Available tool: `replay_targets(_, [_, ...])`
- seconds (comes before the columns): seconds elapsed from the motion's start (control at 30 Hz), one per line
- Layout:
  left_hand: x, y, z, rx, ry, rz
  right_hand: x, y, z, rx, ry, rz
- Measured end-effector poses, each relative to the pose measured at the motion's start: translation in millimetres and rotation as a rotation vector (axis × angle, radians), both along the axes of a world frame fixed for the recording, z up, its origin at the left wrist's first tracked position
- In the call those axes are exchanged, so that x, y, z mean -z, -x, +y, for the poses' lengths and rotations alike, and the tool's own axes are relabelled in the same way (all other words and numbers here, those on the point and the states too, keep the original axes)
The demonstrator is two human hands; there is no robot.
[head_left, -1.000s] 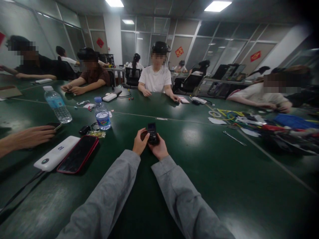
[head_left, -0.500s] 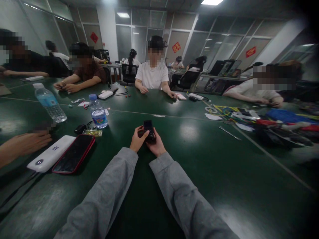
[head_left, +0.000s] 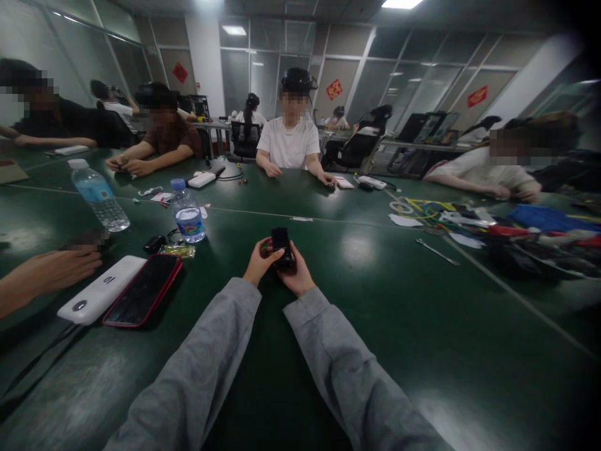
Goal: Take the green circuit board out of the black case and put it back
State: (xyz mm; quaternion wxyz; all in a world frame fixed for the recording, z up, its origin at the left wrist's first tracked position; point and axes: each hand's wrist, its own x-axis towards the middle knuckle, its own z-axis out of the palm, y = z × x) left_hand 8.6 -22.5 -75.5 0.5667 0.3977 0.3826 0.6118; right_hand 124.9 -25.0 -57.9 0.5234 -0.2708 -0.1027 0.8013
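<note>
Between my hands, in the middle of the head view, is a small black device with a flat, dark rectangular upper face. My left hand grips its left side, the thumb lying across the front. From the right and below, my right hand wraps round it, with some fingers hidden behind. Both hands are closed on the device, just over the green table. What the device is exactly is too small and dark to make out.
Left of my hands lie a red-edged phone, a white power bank and two water bottles. Another person's hand rests beyond them. To the right are a wrench and a heap of cables. Several people sit around.
The device is tipped slightly, so its dark upper face and front look more in line. Both hands keep their grip. The whole view has shifted a little.
</note>
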Motion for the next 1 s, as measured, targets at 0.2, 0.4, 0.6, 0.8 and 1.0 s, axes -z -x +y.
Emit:
replay_targets(0.2, [4.7,1.6,3.9,-0.009,0.019,0.006,-1.0,1.2,0.5,0.033,0.058,-0.041])
replay_targets(0.4, [9.5,2.9,7.1,-0.016,0.017,0.008,1.4,1.0,1.3,0.025,0.033,-0.033])
replay_targets(0.6, [9.3,4.3,8.2,-0.023,0.028,-0.014,1.7,2.4,1.6,0.014,0.032,-0.053])
replay_targets(0.8, [7.3,2.4,7.0,-0.038,0.004,0.005,5.2,2.6,2.5,0.019,-0.015,-0.035])
replay_targets(1.0, [11.6,-3.0,8.3,-0.108,-0.065,0.176,7.3,0.8,4.1,0.009,-0.029,-0.032])
